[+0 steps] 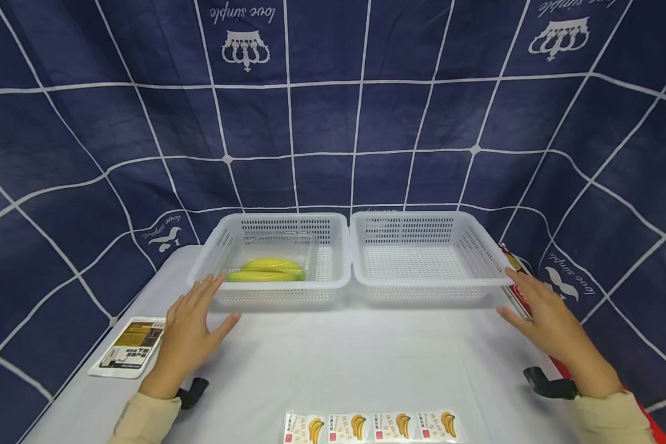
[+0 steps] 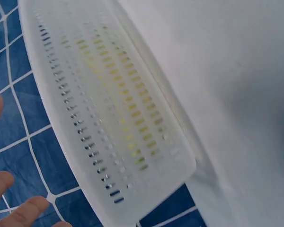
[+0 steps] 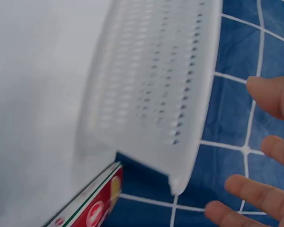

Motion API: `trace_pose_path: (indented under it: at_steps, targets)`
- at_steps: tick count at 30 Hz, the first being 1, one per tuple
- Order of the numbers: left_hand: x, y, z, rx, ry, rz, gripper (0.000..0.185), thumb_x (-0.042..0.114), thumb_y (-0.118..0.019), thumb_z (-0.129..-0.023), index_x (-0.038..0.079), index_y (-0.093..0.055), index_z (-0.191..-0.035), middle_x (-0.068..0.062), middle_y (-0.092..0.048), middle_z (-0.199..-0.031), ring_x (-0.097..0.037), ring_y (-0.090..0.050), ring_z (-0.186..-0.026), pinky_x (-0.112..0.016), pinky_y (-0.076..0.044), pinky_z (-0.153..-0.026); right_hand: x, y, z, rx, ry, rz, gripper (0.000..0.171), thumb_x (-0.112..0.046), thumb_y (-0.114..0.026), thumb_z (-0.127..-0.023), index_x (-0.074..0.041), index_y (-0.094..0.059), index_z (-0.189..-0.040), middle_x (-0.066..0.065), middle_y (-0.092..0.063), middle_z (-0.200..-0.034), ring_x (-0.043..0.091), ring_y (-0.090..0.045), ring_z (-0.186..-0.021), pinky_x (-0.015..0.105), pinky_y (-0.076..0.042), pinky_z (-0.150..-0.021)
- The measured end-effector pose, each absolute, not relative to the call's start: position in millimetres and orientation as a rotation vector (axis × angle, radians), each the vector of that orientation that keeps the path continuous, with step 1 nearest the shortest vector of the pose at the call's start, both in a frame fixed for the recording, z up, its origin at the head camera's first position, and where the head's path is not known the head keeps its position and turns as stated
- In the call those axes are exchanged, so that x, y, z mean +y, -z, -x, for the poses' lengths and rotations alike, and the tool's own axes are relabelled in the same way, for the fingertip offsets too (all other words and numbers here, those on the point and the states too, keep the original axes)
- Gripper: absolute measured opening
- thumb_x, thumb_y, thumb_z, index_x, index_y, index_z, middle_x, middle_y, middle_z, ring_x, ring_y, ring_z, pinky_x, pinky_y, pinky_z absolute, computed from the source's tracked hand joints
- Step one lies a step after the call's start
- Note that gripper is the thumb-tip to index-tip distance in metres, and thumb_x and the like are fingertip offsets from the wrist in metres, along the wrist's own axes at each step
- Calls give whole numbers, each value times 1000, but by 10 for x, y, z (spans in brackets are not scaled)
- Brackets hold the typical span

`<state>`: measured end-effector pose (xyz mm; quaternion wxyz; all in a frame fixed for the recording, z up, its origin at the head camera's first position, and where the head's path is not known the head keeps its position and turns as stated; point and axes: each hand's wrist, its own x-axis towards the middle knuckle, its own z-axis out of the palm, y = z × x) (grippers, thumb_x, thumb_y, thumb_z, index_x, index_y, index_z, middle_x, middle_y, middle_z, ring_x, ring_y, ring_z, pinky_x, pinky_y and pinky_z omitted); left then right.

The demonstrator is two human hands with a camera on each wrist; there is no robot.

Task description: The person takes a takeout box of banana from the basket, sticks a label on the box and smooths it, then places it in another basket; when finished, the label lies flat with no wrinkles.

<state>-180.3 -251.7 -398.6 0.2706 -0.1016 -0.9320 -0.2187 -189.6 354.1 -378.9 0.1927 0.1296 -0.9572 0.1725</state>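
Observation:
My left hand hovers with fingers spread at the near left corner of the left white basket. In that basket lies a clear plastic box with long yellow-green pieces, banana-like in shape, showing at its near side. My right hand is held out, its fingers extended and holding nothing, by the near right corner of the right white basket. No items show inside this second basket. In the right wrist view, the right fingers are apart from the basket rim.
Banana-picture stickers form a row at the front edge. A white packet with a brown label lies at left. A red printed box stands at right, partly hidden by my right hand. Blue checked cloth hangs behind the white tabletop.

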Motion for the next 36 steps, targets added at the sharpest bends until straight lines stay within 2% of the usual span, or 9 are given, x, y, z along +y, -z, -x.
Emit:
trace_pose_path:
  at_steps: [7,9,12,16,18,20,25,30,36]
  targets:
    - [-2503,3939,1853,-2446,930,292,71,18,-78,-88,11,-44,-150,-23,-50,-145,-49,-43,-132,-67,-33,-103,3458,3610,1951,-2775,-633,-419,85,-29,-77,-89,-10,-29,-156,36,-41,-144,62,-42,-121,80,-36,-82]
    - [-2507,3935,1876,-2445,1029,282,66,19,-73,-92,12,-44,-150,-19,-53,-143,-41,-48,-130,-56,-39,-103,3444,3570,1973,-2785,-712,-460,82,-25,-76,-90,-7,-30,-155,36,-41,-143,61,-46,-119,77,-39,-84]
    - [-2518,3936,1925,-2425,1225,290,59,19,-65,-98,11,-41,-151,-18,-59,-136,-22,-58,-120,-30,-46,-98,3430,3528,2017,-2781,-845,-534,76,-18,-73,-92,-3,-31,-154,37,-44,-140,59,-51,-117,68,-46,-87]
    - [-2542,3947,1998,-2365,1508,330,55,16,-57,-103,7,-35,-153,-25,-62,-127,-1,-63,-101,-9,-45,-86,3402,3507,2108,-2755,-998,-634,72,-12,-72,-92,0,-33,-152,36,-49,-136,57,-55,-113,35,-57,-86]
    - [-2558,3958,2024,-2359,1602,318,56,17,-55,-104,8,-32,-154,-25,-63,-126,1,-64,-97,-11,-47,-84,3380,3505,2151,-2744,-1064,-667,69,-11,-70,-93,1,-35,-151,34,-51,-135,54,-56,-113,20,-53,-84]
    - [-2578,3971,2045,-2362,1687,284,59,19,-55,-104,9,-29,-156,-20,-65,-126,-2,-66,-96,-15,-49,-85,3356,3511,2190,-2741,-1121,-690,63,-10,-67,-95,2,-37,-149,32,-53,-134,45,-60,-114,15,-49,-83]
    - [-2621,4030,2111,-2422,1799,167,64,32,-52,-105,16,-22,-159,-5,-68,-125,-4,-66,-97,-22,-49,-84,3324,3549,2285,-2716,-1285,-760,52,-8,-61,-99,3,-41,-146,16,-62,-127,10,-63,-111,19,-52,-83]
    - [-2608,4118,2218,-2501,1741,35,66,38,-54,-103,17,-24,-159,-10,-69,-122,-9,-67,-96,-28,-49,-86,3309,3559,2388,-2672,-1516,-832,47,-6,-56,-101,0,-42,-146,-9,-64,-122,4,-65,-106,22,-54,-83]
    - [-2533,4187,2332,-2576,1580,-34,70,44,-57,-100,16,-28,-157,-19,-69,-120,-34,-67,-102,-36,-49,-91,3234,3526,2532,-2696,-1676,-699,52,-16,-59,-102,-1,-40,-148,18,-60,-131,17,-67,-108,28,-55,-87]
